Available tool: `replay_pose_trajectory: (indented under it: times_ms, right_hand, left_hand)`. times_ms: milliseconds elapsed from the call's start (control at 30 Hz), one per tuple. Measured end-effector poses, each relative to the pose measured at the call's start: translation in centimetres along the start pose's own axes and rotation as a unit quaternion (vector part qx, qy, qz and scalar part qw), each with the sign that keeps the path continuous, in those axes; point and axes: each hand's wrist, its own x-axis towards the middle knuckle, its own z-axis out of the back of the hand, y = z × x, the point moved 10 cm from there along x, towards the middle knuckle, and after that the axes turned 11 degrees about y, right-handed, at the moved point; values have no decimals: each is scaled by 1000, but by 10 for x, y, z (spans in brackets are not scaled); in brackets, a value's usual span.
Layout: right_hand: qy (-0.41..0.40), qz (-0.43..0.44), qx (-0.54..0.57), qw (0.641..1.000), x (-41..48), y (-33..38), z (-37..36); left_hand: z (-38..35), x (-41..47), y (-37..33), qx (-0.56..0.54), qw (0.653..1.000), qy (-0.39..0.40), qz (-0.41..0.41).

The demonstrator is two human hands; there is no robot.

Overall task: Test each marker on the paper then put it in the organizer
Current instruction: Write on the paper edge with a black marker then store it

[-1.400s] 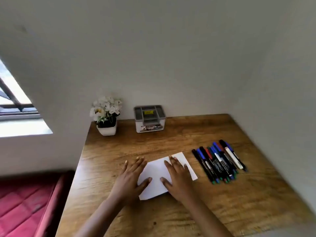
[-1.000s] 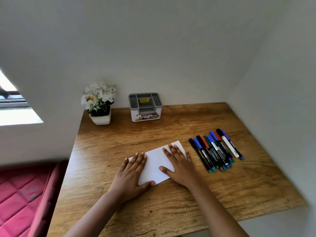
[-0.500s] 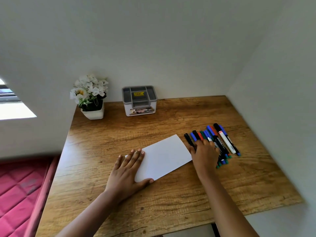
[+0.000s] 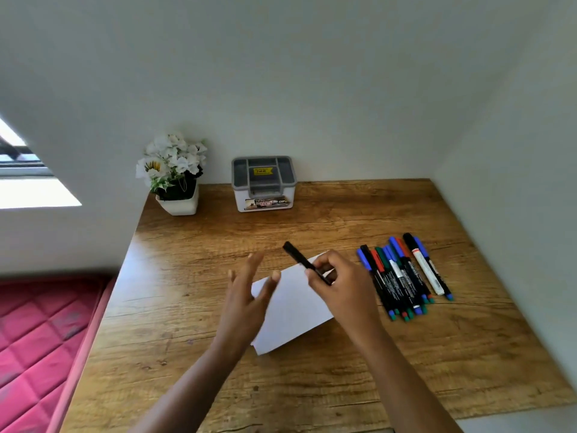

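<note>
My right hand (image 4: 340, 285) grips a black marker (image 4: 299, 259) with its cap on, held slantwise above the white paper (image 4: 296, 307) in the middle of the wooden desk (image 4: 343, 385). My left hand (image 4: 249, 295) hovers open over the paper's left edge, fingers spread and raised toward the marker's cap end. Several more markers (image 4: 402, 276) with blue, red, green and black caps lie in a row to the right of the paper. The grey and white organizer (image 4: 263, 182) stands at the back of the desk against the wall.
A white pot of white flowers (image 4: 175, 176) stands at the desk's back left corner. Walls close the desk in at the back and right. A red quilted mattress (image 4: 40, 348) lies below the desk's left edge.
My right hand has picked a black marker from the row and carried it left over the paper. My left hand has lifted off the paper and risen toward the marker.
</note>
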Motion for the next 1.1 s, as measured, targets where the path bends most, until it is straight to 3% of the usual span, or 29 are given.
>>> replay_pose_trajectory:
  times_ms: [67, 200, 367, 533, 567, 667, 733, 867, 933, 1033, 1100]
  right_hand:
    - [20, 13, 16, 1000, 0, 12, -15]
    - [24, 37, 21, 999, 3, 30, -29]
    - [35, 61, -9, 997, -1, 44, -35]
    - [81, 43, 13, 996, 0, 55, -44]
    - [90, 36, 25, 995, 1, 55, -44]
    - [156, -27, 101, 982, -11, 37, -52]
    - [203, -89, 218, 950, -23, 23, -63]
    - [201, -106, 365, 903, -16, 19, -72]
    - [203, -96, 421, 879, -10, 22, -76]
    - [194, -106, 552, 804, -11, 18, -81]
    - [176, -112, 619, 757, -11, 15, -84]
  left_hand:
    - [0, 15, -14, -215, 976, 24, 2]
    - [5, 31, -16, -405, 914, 27, -4]
    - [1, 28, 1, -516, 856, 27, 1]
    - [7, 29, 5, -542, 840, 21, 9]
    - [21, 33, 5, -559, 829, 6, -10]
    - [101, 47, 41, -650, 748, -130, -33]
    - [146, 49, 57, -615, 771, -162, -14]
    - [120, 44, 51, -469, 882, -30, 29]
    - [99, 28, 55, -373, 927, -13, 33]
    - [89, 0, 46, -65, 997, -26, -45]
    - [73, -22, 32, 169, 977, -20, -131]
